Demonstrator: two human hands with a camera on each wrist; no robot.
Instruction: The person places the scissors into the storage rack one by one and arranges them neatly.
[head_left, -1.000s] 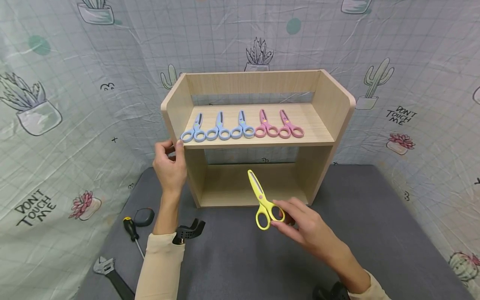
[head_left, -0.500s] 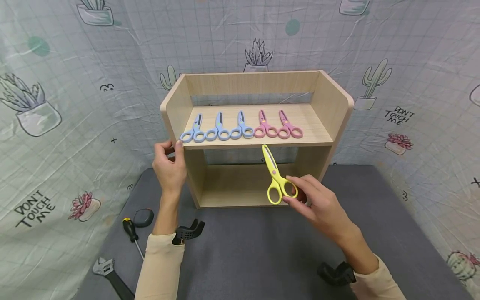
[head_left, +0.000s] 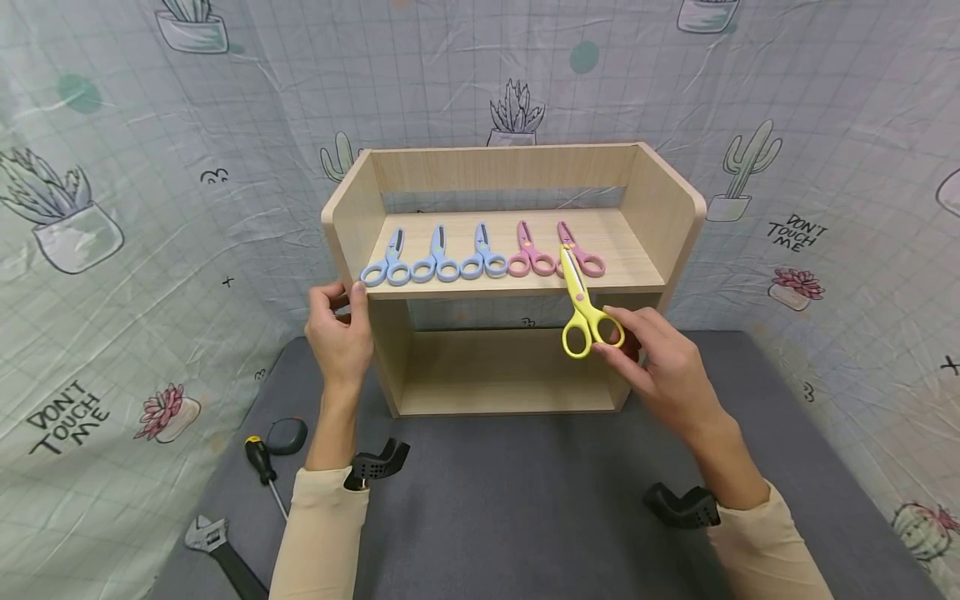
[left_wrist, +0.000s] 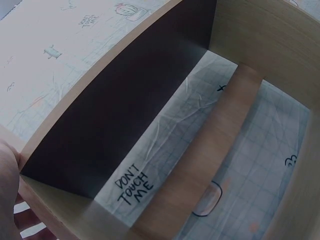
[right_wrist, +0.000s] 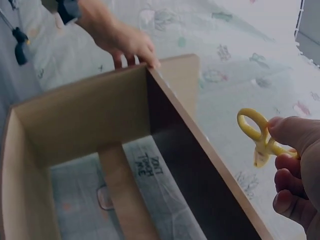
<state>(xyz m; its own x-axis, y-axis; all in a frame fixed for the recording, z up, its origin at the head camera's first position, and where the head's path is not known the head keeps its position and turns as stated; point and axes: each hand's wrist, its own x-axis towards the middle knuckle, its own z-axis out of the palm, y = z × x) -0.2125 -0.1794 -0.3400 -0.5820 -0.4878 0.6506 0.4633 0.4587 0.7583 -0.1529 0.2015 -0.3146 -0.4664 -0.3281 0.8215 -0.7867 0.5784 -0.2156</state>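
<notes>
Cactus-print cloth [head_left: 150, 208] backs the shelf [head_left: 678, 217]. Right hand [head_left: 663, 371] pinches yellow scissors [head_left: 583, 308] at its front edge, overlapping pink scissors [head_left: 581, 250] (three blue ones [head_left: 438, 254] further left); left hand [head_left: 339, 329] grips the shelf's side.

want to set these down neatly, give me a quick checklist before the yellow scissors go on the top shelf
1. Right hand grips the yellow plastic scissors by a handle loop: ok.
2. Left hand holds the left side panel of the light wooden two-tier shelf: ok.
3. Bare shelf space right of the two pink plastic scissors: ok.
4. Yellow blades closed: ok.
5. Yellow tip clear of the right pink pair: cannot tell, they overlap in the head view.
6. Three blue plastic scissors lying in a neat row: ok.
</notes>
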